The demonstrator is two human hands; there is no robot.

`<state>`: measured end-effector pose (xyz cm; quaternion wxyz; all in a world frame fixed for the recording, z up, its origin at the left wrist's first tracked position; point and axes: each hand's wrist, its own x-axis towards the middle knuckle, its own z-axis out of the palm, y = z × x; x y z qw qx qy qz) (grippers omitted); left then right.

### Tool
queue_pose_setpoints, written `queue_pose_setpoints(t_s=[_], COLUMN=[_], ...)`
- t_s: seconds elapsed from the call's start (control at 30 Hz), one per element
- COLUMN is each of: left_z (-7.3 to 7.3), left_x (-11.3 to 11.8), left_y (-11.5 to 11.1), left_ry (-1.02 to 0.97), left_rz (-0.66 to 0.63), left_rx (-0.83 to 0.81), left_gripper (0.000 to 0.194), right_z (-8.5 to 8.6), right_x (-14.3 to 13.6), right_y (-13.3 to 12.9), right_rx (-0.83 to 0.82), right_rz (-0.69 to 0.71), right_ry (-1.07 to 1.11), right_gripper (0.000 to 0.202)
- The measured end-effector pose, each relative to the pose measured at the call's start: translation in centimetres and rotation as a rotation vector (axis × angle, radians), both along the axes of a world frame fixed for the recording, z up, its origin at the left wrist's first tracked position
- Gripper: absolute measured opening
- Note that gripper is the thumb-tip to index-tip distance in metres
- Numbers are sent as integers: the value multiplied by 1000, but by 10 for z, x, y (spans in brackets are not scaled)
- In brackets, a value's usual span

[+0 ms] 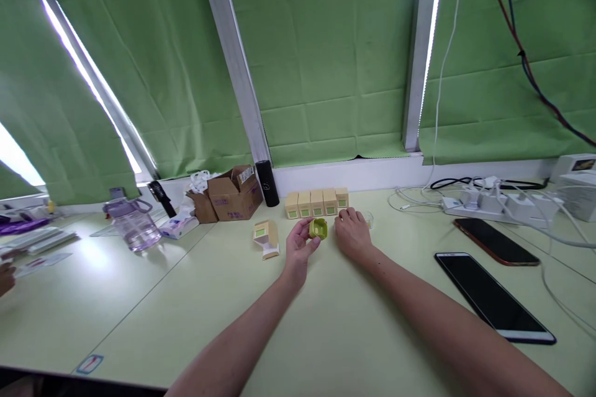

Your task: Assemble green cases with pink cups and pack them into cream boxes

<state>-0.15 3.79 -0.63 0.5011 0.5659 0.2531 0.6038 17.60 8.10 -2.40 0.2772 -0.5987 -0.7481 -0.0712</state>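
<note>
My left hand grips a small green square-cornered container, its hollow side turned toward me. Beside it, my right hand rests low over the table with its fingers curled downward; whatever may be under the fingertips is hidden. Just past the right hand's knuckles lies a small clear item, partly covered by the hand. An opened small carton with its flap out lies left of my left hand. Several matching small cartons stand in a row behind both hands.
Two phones and a loaded power strip with cables occupy the right side. A brown cardboard box, a black cylinder, a tissue pack and a purple water bottle stand at left. Another person's hand shows at the left edge.
</note>
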Motion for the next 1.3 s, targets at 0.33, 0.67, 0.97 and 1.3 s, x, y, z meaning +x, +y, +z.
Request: queue_pose_setpoints(t_s=[0.33,0.67,0.97,1.3], left_z=[-2,-1,0,-8], left_x=[2,3,4,3], left_y=[-1,-5,-7,-2], left_ry=[33,68,110,231], left_rz=[64,78,99,187], left_rx=[46,61,104,192], left_gripper=[56,53,51,48], right_z=[13,19,28,29], right_x=[10,14,9,6], right_y=[-21,-65,-88,-92], right_rx=[-10,-340,-378,-303], right_rz=[62,302,462,492], right_ry=[699,1742,1717,1684], right_gripper=[47,43,47,50])
